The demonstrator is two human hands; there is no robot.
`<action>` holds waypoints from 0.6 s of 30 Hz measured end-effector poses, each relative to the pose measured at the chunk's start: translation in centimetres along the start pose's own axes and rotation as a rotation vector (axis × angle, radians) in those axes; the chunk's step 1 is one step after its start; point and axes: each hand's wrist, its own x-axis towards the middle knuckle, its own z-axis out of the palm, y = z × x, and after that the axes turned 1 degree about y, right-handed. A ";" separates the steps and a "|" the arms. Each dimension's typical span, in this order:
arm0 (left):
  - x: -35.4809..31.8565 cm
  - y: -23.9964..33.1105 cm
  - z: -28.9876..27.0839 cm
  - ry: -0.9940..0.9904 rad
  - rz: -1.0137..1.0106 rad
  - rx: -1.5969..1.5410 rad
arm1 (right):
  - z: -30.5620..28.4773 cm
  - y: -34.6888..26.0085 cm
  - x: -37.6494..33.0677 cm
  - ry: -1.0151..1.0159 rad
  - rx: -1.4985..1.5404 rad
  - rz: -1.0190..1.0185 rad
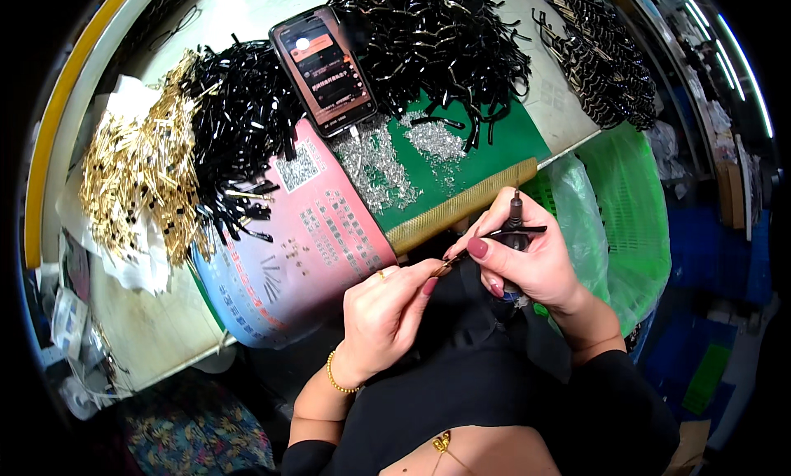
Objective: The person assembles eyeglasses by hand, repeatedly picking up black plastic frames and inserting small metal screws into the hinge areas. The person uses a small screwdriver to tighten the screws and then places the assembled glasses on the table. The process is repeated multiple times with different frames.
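Pinching a slender piece (446, 267) in your left hand (381, 313), you gripped a dark tool (516, 208) and black strip (530, 230) in your right hand (540, 264).

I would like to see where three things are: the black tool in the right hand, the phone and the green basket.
Black tool (517, 242): head view, on its dark body.
Phone (325, 72): head view, middle of its lit screen.
Green basket (639, 221): head view, on its mesh wall.
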 end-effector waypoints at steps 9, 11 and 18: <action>0.8 1.0 4.2 0.099 0.060 0.103 | -3.1 -0.3 -0.3 -0.106 -0.086 -0.040; 1.0 0.7 4.7 0.031 -0.036 0.112 | -4.3 -0.8 0.6 -0.182 -0.270 0.009; -0.8 -0.6 3.4 0.227 -0.565 -0.178 | -8.5 -1.5 4.7 -0.347 -1.481 -0.344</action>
